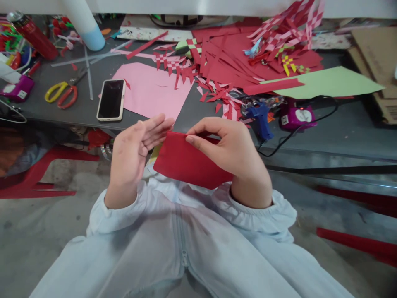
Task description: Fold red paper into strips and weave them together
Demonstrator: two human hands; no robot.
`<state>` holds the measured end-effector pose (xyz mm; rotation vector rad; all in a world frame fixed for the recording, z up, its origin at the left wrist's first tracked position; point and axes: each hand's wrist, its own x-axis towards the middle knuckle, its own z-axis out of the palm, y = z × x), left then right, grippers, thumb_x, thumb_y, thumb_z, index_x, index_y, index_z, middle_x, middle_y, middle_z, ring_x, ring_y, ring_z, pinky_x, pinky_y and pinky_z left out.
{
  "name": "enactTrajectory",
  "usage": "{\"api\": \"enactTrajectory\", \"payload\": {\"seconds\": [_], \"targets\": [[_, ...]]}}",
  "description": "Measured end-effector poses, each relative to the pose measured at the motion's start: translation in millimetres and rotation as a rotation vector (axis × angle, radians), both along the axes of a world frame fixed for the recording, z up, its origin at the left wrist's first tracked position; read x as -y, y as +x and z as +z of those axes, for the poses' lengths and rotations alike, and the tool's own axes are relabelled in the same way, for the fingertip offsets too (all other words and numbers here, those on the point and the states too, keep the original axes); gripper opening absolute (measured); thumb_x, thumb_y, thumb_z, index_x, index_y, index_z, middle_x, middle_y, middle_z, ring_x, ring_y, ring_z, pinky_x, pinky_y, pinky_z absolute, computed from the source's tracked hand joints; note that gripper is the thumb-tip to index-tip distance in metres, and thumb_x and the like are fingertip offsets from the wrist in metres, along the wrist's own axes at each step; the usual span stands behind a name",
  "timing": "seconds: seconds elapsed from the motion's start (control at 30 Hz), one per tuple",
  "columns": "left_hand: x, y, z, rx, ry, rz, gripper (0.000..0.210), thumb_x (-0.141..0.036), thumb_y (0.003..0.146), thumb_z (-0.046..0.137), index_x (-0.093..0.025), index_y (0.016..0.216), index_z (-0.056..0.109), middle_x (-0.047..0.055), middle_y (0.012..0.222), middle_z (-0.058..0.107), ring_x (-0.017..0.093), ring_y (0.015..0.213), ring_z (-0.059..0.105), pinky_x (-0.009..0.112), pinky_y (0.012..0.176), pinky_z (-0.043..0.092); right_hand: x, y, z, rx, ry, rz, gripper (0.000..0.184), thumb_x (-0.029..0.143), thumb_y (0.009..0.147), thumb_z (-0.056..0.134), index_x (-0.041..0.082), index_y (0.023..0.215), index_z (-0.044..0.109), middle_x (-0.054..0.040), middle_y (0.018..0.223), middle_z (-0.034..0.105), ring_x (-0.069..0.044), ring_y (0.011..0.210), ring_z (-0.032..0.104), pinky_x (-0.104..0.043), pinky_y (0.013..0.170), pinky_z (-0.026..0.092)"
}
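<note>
A sheet of red paper (192, 161), with a straight upper edge that looks folded, hangs tilted above my lap. My right hand (229, 145) pinches that upper edge between thumb and fingers. To its left, my left hand (133, 149) is open, its fingers stretched out flat beside the paper's left corner; whether the fingertips touch the paper I cannot tell. Just beyond the hands, a sheet of pink paper (151, 87) lies on the dark table, with a phone (111, 100) over its left edge.
Scissors (63, 93) lie at the left, near a red can (32, 35) and a white-blue bottle (85, 25). Red paper scraps (226, 54) pile up at the back. A blue glue gun (262, 120) and a purple box (297, 118) with a black cable sit at right, below green paper (331, 85).
</note>
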<state>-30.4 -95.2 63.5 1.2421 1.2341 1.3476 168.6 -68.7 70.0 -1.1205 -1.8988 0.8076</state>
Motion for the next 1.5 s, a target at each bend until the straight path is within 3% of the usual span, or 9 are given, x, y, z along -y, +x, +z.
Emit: {"api": "enactTrajectory", "payload": {"seconds": [0.1,0.2,0.4,0.5,0.63,0.8,0.97,1.2,1.5], "targets": [[-3,-3,5.7,-0.008,-0.067,-0.080,0.060,-0.069,0.095,0.039,-0.023,0.110,0.076,0.011,0.108,0.079,0.028,0.112,0.073,0.039,0.083,0.062,2,9,4.1,0.035,0.027,0.002,0.010,0.023,0.084,0.067,0.023,0.076,0.072,-0.0021,0.077,0.075,-0.018,0.071,0.066,-0.031,0.066,0.050],[-3,-6,9.9,0.045,-0.121,-0.167,0.061,-0.069,0.094,0.038,-0.024,0.112,0.074,0.010,0.115,0.077,0.029,0.119,0.069,0.038,0.086,0.062,5,15,7.7,0.059,0.047,0.012,0.010,0.023,0.085,0.067,0.024,0.076,0.072,-0.0018,0.077,0.075,-0.017,0.070,0.066,-0.031,0.065,0.050],[5,-3,11.4,0.390,-0.191,-0.294,0.053,-0.058,0.097,0.034,-0.026,0.122,0.068,0.003,0.133,0.069,0.028,0.141,0.052,0.043,0.110,0.051,9,18,12.8,0.120,-0.009,0.065,0.010,0.023,0.086,0.065,0.024,0.078,0.071,-0.0012,0.079,0.075,-0.017,0.071,0.067,-0.030,0.067,0.051],[7,0,10.6,0.492,-0.169,-0.316,0.052,-0.058,0.097,0.033,-0.029,0.128,0.063,-0.001,0.141,0.064,0.028,0.150,0.038,0.045,0.118,0.043,10,18,13.2,0.127,-0.020,0.088,0.011,0.022,0.086,0.064,0.023,0.078,0.070,-0.0009,0.079,0.074,-0.017,0.072,0.067,-0.030,0.068,0.051],[6,2,8.2,0.451,-0.142,-0.291,0.055,-0.067,0.094,0.036,-0.034,0.131,0.059,-0.003,0.149,0.055,0.030,0.155,0.027,0.049,0.118,0.042,10,18,11.6,0.113,-0.030,0.105,0.010,0.021,0.086,0.064,0.024,0.078,0.070,-0.0007,0.078,0.074,-0.017,0.071,0.067,-0.030,0.067,0.051],[4,3,4.7,0.351,-0.115,-0.274,0.061,-0.076,0.090,0.036,-0.036,0.130,0.060,-0.002,0.149,0.054,0.032,0.153,0.032,0.050,0.110,0.049,10,17,10.4,0.115,-0.030,0.115,0.010,0.023,0.086,0.065,0.025,0.077,0.069,-0.0013,0.078,0.074,-0.017,0.071,0.067,-0.031,0.067,0.051],[2,2,2.4,0.375,-0.108,-0.305,0.058,-0.072,0.093,0.033,-0.037,0.129,0.061,-0.005,0.149,0.055,0.029,0.151,0.036,0.045,0.109,0.050,8,15,8.5,0.098,-0.039,0.123,0.010,0.021,0.086,0.064,0.025,0.078,0.069,-0.0013,0.078,0.074,-0.017,0.070,0.065,-0.031,0.067,0.051],[2,4,2.0,0.313,-0.094,-0.266,0.062,-0.077,0.091,0.031,-0.038,0.131,0.060,-0.004,0.148,0.056,0.030,0.150,0.038,0.048,0.107,0.051,6,15,3.8,0.111,-0.039,0.115,0.009,0.022,0.085,0.065,0.025,0.078,0.070,-0.0018,0.078,0.074,-0.018,0.071,0.066,-0.032,0.068,0.050],[0,5,0.7,0.473,-0.136,-0.269,0.056,-0.066,0.096,0.028,-0.035,0.130,0.059,-0.005,0.149,0.055,0.028,0.154,0.030,0.050,0.117,0.041,3,16,0.7,0.123,-0.063,0.100,0.009,0.023,0.084,0.065,0.024,0.078,0.070,-0.0020,0.077,0.074,-0.018,0.070,0.066,-0.031,0.066,0.051]]}}
